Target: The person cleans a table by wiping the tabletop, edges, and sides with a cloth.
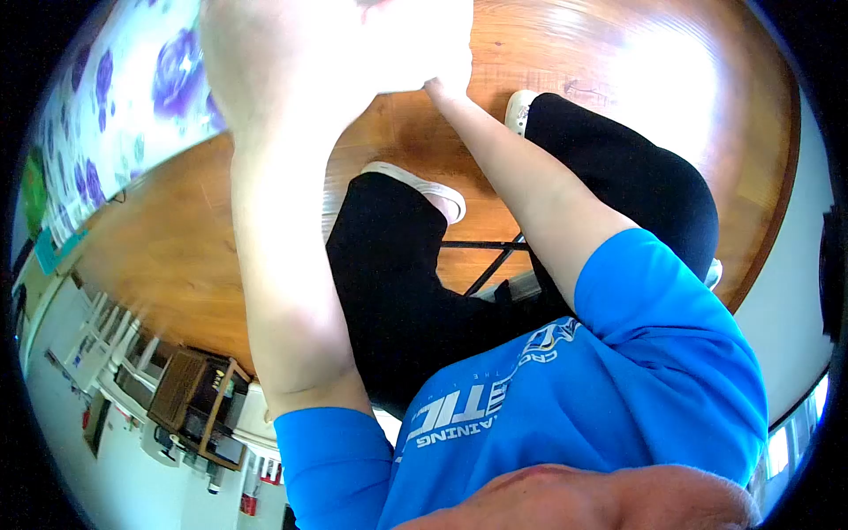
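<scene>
Both of my arms reach up to the top edge of the head view, where the hands are almost white from glare. My left hand (278, 62) is the nearer and larger one, partly cut off by the frame. Close beside it, my right hand (428, 49) appears as a bright, rounded shape; where the two meet cannot be made out. A small reddish spot shows between them at the very top, too washed out to name. The fingers of both hands are lost in the brightness or outside the picture, so any held thing is hidden.
A purple-flowered white cloth (177, 75) hangs at the upper left. Below are a wooden floor (185, 238), my black-clad legs (389, 256) and light shoes (424, 188). A dark frame bar (481, 245) shows between the legs. Brown wooden furniture (199, 402) stands at the lower left.
</scene>
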A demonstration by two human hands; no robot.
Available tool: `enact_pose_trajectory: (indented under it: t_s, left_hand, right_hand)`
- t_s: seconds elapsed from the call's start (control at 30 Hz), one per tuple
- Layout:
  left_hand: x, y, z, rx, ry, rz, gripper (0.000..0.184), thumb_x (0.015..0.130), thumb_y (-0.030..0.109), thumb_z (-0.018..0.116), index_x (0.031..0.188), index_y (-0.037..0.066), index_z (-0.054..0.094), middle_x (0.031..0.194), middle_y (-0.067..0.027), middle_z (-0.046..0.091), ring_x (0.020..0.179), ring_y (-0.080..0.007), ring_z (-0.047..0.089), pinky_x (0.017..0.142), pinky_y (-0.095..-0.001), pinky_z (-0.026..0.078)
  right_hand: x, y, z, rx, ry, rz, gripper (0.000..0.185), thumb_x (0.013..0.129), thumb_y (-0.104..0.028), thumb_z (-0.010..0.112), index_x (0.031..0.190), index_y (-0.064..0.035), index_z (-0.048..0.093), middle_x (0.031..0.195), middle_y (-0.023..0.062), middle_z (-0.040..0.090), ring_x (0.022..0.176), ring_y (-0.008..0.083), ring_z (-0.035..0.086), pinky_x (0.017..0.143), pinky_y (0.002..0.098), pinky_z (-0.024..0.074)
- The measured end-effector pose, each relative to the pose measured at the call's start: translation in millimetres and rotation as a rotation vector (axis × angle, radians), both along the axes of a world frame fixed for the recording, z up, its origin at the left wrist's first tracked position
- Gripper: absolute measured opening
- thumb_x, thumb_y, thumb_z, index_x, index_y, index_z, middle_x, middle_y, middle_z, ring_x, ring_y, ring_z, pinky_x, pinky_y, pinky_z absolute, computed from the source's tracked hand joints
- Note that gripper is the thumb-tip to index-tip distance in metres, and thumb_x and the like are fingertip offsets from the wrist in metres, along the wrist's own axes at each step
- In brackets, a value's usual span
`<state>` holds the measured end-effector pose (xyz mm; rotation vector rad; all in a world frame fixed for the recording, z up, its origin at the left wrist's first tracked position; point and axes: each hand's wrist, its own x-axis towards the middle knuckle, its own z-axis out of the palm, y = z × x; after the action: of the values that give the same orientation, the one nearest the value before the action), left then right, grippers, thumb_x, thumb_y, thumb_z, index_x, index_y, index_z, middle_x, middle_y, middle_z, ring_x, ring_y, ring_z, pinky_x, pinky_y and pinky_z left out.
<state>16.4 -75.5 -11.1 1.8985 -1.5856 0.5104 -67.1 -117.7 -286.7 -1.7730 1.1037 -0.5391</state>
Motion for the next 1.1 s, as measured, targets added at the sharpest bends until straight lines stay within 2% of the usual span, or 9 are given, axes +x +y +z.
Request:
enact_pose_trajectory:
  t_s: [0.17,0.23,0.3,0.47,0.63,0.77,0.87,0.93,1.1]
  left_hand:
    - [10.4,1.0,-0.5,0.118,0.068,0.011,0.041,0.071,0.013,0.071,0.108,-0.001,0.061,0.108,-0.0173,0.061,0.103,-0.0316,0.059,0.09,-0.0378,0.045]
    - [6.3,1.6,2.1,0.119,0.073,0.015,0.041,0.07,0.013,0.072,0.108,-0.001,0.061,0.108,-0.0174,0.061,0.103,-0.0317,0.059,0.089,-0.0382,0.045]
    - [-7.6,0.4,10.0,0.119,0.051,0.048,0.041,0.071,0.014,0.072,0.107,-0.001,0.062,0.107,-0.0175,0.062,0.103,-0.0315,0.059,0.089,-0.0384,0.045]
    - [-1.2,2.7,14.6,0.208,0.043,0.115,0.041,0.07,0.016,0.074,0.106,0.0,0.062,0.107,-0.0176,0.062,0.102,-0.0315,0.059,0.09,-0.0385,0.045]
    - [-11.2,-0.2,14.8,0.189,0.064,0.061,0.041,0.071,0.013,0.073,0.108,0.0,0.061,0.11,-0.0175,0.061,0.106,-0.0321,0.057,0.092,-0.0388,0.043]
    - [30.1,13.7,-21.1,0.178,-0.036,0.071,0.042,0.072,0.01,0.072,0.11,0.0,0.06,0.112,-0.0172,0.06,0.108,-0.0317,0.056,0.093,-0.039,0.042]
    - [63.6,24.0,-48.2,-0.075,0.959,-0.456,0.043,0.071,0.009,0.073,0.111,0.0,0.059,0.113,-0.017,0.059,0.108,-0.0314,0.056,0.094,-0.0394,0.042]
    - [3.3,5.2,3.2,0.181,0.004,0.125,0.042,0.071,0.011,0.073,0.109,0.0,0.06,0.112,-0.0174,0.06,0.107,-0.0315,0.057,0.093,-0.0392,0.043]
    - [-6.9,2.1,21.1,0.186,0.093,0.074,0.04,0.071,0.014,0.073,0.107,-0.001,0.061,0.109,-0.0181,0.061,0.105,-0.0317,0.058,0.092,-0.0396,0.044]
  right_hand:
    - [9.9,-24.1,-38.6,-0.299,-0.056,-0.202,0.03,0.083,-0.021,0.062,0.108,-0.0033,0.061,0.096,0.0167,0.067,0.087,0.028,0.065,0.08,0.0365,0.0514]
    - [15.0,-48.0,-65.6,-0.104,0.053,-0.268,0.025,0.084,-0.019,0.06,0.104,-0.0041,0.061,0.093,0.0143,0.067,0.083,0.025,0.066,0.077,0.0351,0.0523]
    - [15.8,-88.4,-130.5,0.537,-0.617,-0.679,0.02,0.084,-0.017,0.059,0.097,-0.0013,0.061,0.09,0.0136,0.067,0.079,0.0227,0.065,0.075,0.0339,0.0521]
    - [-10.9,-44.4,-21.6,-0.092,-0.341,-0.42,0.019,0.086,-0.015,0.053,0.086,0.002,0.061,0.079,0.0128,0.065,0.076,0.0219,0.064,0.072,0.0319,0.0509]
    - [-7.3,16.3,-14.7,-0.19,-0.217,-0.112,0.04,0.088,-0.019,0.052,0.125,-0.0063,0.049,0.12,0.0249,0.045,0.113,0.0388,0.043,0.097,0.047,0.0384]
    - [-1.5,-18.9,-25.7,0.313,-0.48,-0.104,0.037,0.087,-0.014,0.05,0.122,-0.0046,0.05,0.123,0.0256,0.045,0.114,0.0394,0.045,0.097,0.0471,0.0389]
    - [7.8,-47.5,-51.4,-0.102,0.032,-0.096,0.026,0.088,-0.011,0.049,0.11,-0.0017,0.056,0.104,0.0203,0.059,0.098,0.0336,0.058,0.087,0.0432,0.0466]
    - [7.6,-74.9,-57.1,0.139,-0.077,-0.297,0.023,0.09,-0.015,0.049,0.107,-0.0015,0.058,0.097,0.0194,0.063,0.094,0.03,0.061,0.086,0.0406,0.0474]
    - [-13.6,-52.5,-2.1,0.154,-0.318,-0.257,0.026,0.095,-0.024,0.048,0.1,-0.0029,0.061,0.083,0.0115,0.066,0.078,0.0186,0.064,0.075,0.0368,0.0498]
